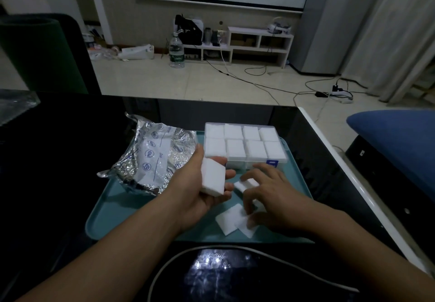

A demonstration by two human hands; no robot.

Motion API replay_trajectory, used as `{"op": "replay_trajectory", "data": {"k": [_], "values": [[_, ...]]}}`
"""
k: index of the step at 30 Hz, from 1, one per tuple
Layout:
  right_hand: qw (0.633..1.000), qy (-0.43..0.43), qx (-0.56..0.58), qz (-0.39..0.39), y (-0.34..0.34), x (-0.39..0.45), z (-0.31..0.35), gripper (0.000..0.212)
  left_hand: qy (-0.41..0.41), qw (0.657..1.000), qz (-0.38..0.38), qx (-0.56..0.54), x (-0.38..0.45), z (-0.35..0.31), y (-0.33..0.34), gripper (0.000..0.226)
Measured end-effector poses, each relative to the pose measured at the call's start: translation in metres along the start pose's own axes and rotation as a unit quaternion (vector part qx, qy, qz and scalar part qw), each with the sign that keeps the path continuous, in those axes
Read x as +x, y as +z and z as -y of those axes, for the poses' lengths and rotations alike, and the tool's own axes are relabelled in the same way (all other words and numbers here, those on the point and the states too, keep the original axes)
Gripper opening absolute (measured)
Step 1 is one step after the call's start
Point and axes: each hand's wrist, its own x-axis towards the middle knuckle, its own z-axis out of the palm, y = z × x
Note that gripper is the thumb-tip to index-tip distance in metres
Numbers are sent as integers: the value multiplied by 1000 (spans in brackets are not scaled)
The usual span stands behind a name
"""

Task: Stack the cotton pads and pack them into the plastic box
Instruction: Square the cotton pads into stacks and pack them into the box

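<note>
Holding pad stack (212,176), left hand (200,191) mid-tray (113,210), near box (244,145).

A tray (113,217) lies on the tabletop (58,160) before me. The plastic box (244,145) sits at the tray's far right, its compartments filled with cotton pads. Left of the box, a foil bag (150,158) lies across the tray's far left edge. My left grip (200,191) holds a stack of pads (213,179) just before the box. My right grip (270,198) rests over loose pads (231,219) lying on the tray's near part, right of the stack.
</note>
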Motion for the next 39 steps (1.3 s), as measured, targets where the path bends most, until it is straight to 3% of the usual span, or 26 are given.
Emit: {"op": "replay_trajectory", "data": {"k": [6, 9, 15, 23, 26, 28, 31, 33, 35, 36, 37, 39], "values": [[994, -9, 94, -61, -20, -8, 2, 20, 5, 1000, -6, -3, 2, -4, -2, 56], [996, -12, 78, -33, -5, 2, 15, 18, 7, 1000, -8, 2, 3, -4, 0, 56], [1000, -8, -19, 0, 8, 14, 17, 64, 14, 1000, -12, -1, 3, -5, -4, 55], [999, -23, -34, 0, 4, 11, 25, 32, 20, 1000, -7, 7, 3, -4, -3, 55], [997, -20, 36, -69, -5, 6, 26, 15, 36, 999, -16, 10, 4, -6, -4, 48], [985, 20, 133, -108, -15, 4, 25, 20, 65, 997, -33, -1, 5, -9, -5, 43], [914, 88, 349, -188, -25, -1, 23, 17, 104, 993, -58, -9, 6, -9, -5, 38], [811, 124, 529, -218, -24, -1, 27, 12, 121, 989, -81, -3, 8, -6, -3, 37], [674, 125, 710, -160, -22, 1, 38, 15, 130, 987, -95, -8, 9, -1, 0, 37], [626, 121, 760, -124, -21, 2, 45, 16, 129, 987, -93, -12, 9, 0, 1, 37], [617, 117, 773, -91, -19, 3, 49, 16, 121, 989, -85, -19, 8, 1, 3, 38], [685, 105, 718, -61, -17, 4, 50, 15, 81, 995, -49, -26, 5, 2, 6, 42]]}}
